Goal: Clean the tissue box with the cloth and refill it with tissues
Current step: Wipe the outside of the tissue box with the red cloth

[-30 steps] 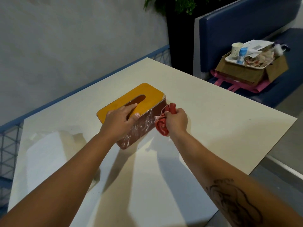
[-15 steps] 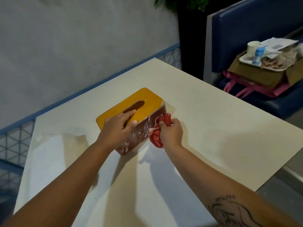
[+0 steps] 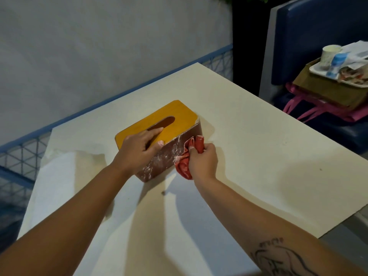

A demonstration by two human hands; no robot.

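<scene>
The tissue box [image 3: 179, 120] has a yellow-orange lid with an oval slot and a brown side smeared with white dust. It stands on the cream table [image 3: 249, 140]. My left hand [image 3: 139, 148] rests on the lid, fingers reaching into the slot and thumb over the near edge, steadying the box. My right hand [image 3: 203, 160] grips a crumpled red cloth [image 3: 185, 164] and presses it against the dusty side near the box's right end. No tissues are visible in the slot.
A white sheet [image 3: 59, 176] lies on the table's left part. A blue bench [image 3: 318, 36] at the right carries a cardboard box [image 3: 328, 90] with a tray, a paper cup [image 3: 329, 54], a small blue bottle and a pink bag. A blue railing runs behind the table.
My right hand has slid the red cloth a little leftward along the box's dusty side. My left hand stays on the lid. The view has shifted left.
</scene>
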